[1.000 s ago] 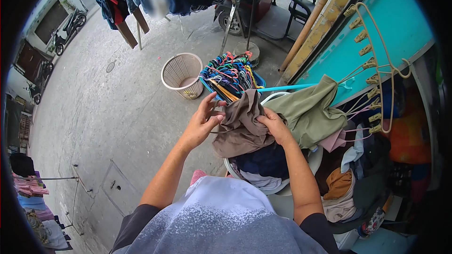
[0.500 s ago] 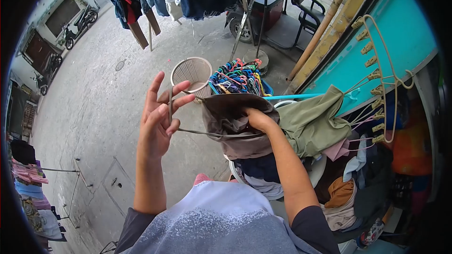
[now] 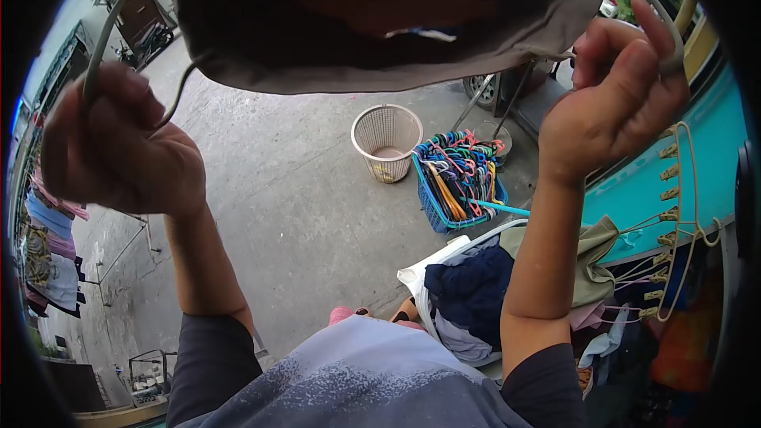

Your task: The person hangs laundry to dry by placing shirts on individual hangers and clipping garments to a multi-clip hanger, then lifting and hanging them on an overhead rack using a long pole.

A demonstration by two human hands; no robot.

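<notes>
A dark brown cloth bag with thin cord straps hangs raised at the top of the view, its wide mouth facing me. My left hand is closed round one cord strap, which loops over the fingers. At the bag's other side my right hand has its fingers curled, with the other strap passing around them. The bag's far end is cut off by the frame, and its inside is mostly dark.
A pale slatted basket stands on the concrete, beside a blue basket full of hangers. Dark clothes fill a white tub near my legs. A green garment hangs from a clip hanger at right.
The bag has risen from over the tub to the top of the view. My right hand has come out of it and now holds a strap; both hands are raised and spread apart.
</notes>
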